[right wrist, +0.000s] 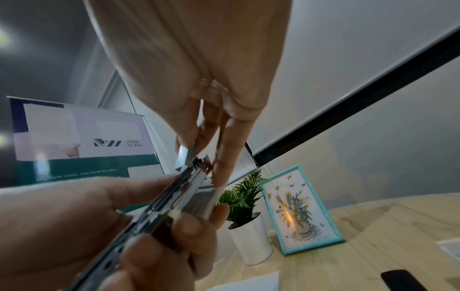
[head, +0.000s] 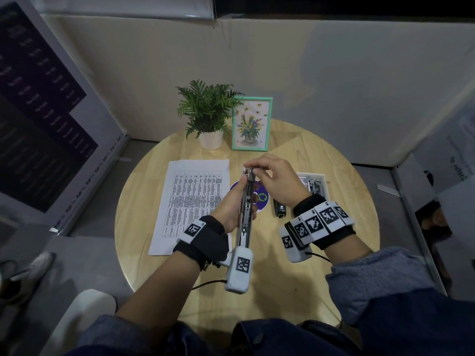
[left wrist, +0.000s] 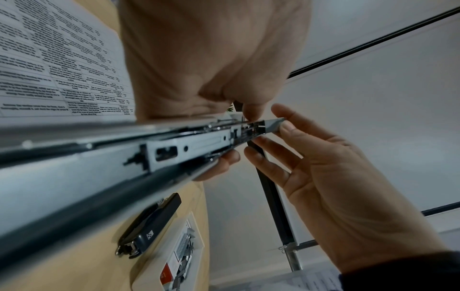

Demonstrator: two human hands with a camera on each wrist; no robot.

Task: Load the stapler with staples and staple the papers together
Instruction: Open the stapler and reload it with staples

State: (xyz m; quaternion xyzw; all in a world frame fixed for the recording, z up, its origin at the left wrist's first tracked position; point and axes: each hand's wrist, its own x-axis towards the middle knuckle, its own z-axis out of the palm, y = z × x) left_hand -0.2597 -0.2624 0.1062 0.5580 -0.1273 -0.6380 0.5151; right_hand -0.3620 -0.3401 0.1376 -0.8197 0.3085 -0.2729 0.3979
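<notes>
Your left hand [head: 228, 209] is wrapped around the middle of the stapler [head: 246, 201], holding it up above the round wooden table [head: 321, 242] with its metal channel laid open and its front end pointing away from you. Your right hand [head: 276, 179] is at that far end — thumb and fingertips pinched on a short strip of staples [left wrist: 273, 124] set at the mouth of the channel, the other fingers loosely spread.

The papers [head: 191, 204] lie flat on the table to the left of the stapler, a printed table facing up. To the right sits a small white box [head: 312, 185], open on top, with loose grey staple strips heaped inside it. Just beside the box, on its near-left side, lies a small black stapler [head: 280, 209] — untouched by either hand. At the far edge stand a potted plant [head: 209, 114] and a framed flower picture [head: 252, 124], side by side.
</notes>
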